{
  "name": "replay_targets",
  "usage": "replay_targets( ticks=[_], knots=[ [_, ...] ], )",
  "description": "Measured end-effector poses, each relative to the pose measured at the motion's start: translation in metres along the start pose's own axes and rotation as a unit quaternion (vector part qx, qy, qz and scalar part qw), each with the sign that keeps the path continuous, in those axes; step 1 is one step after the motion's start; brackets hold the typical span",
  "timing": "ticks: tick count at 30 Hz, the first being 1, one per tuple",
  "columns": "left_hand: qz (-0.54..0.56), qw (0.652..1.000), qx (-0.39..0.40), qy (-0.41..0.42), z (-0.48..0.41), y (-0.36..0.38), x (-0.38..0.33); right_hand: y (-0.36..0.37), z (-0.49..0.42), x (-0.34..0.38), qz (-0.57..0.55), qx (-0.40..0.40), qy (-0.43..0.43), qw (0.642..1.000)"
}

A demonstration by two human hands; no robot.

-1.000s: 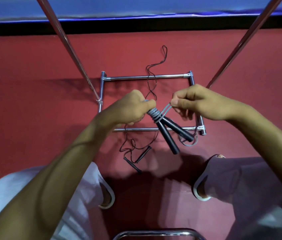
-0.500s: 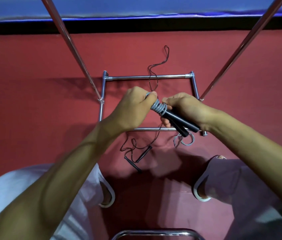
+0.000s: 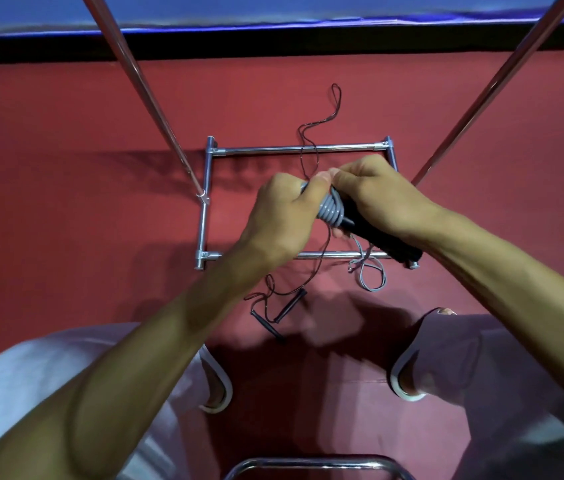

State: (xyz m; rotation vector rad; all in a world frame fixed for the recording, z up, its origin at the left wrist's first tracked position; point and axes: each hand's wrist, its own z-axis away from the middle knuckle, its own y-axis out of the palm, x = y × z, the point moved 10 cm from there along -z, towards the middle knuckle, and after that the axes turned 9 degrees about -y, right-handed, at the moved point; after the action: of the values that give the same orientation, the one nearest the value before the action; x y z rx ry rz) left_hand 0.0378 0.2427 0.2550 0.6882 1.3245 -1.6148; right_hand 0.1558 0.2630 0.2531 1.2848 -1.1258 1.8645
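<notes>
A grey skipping rope (image 3: 333, 212) is wound in coils round its two black handles (image 3: 382, 237). My left hand (image 3: 285, 216) grips the coiled end, thumb on top. My right hand (image 3: 379, 199) holds the black handles and pinches the rope near my left thumb. A loose grey tail (image 3: 370, 273) hangs down below the hands. A second, thin black skipping rope (image 3: 310, 147) lies on the red floor under my hands, its two slim black handles (image 3: 282, 311) near my knees.
A chrome rectangular frame (image 3: 206, 202) lies on the red floor (image 3: 66, 168), with two slanted chrome poles (image 3: 142, 88) rising from it. My knees in pale trousers (image 3: 31, 393) flank the lower view. A chrome bar (image 3: 308, 464) curves at the bottom edge.
My right hand moved from pulling the grey rope out to the right, back onto the handles, and now pinches the rope at the coils. More turns are wound on the handles.
</notes>
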Motion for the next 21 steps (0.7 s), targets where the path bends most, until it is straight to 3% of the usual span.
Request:
replay_targets(
  ticks=[10, 14, 18, 19, 21],
  knots=[
    [0.038, 0.999, 0.019, -0.01, 0.005, 0.003, 0.008, 0.007, 0.0, -0.008, -0.155, -0.008, 0.027, 0.988],
    [0.074, 0.996, 0.058, -0.009, 0.001, -0.002, 0.002, 0.003, 0.0, -0.004, -0.207, 0.046, 0.049, 0.976],
    [0.201, 0.967, 0.134, -0.086, 0.008, 0.008, 0.005, -0.011, 0.003, -0.001, -0.067, 0.11, 0.036, 0.991],
    [0.226, 0.957, 0.152, -0.103, 0.01, 0.011, 0.006, -0.011, 0.003, -0.005, -0.064, 0.114, 0.047, 0.99],
    [0.274, 0.934, 0.187, -0.132, 0.012, 0.016, 0.007, 0.005, 0.009, -0.017, -0.166, 0.158, 0.099, 0.968]
  ],
)
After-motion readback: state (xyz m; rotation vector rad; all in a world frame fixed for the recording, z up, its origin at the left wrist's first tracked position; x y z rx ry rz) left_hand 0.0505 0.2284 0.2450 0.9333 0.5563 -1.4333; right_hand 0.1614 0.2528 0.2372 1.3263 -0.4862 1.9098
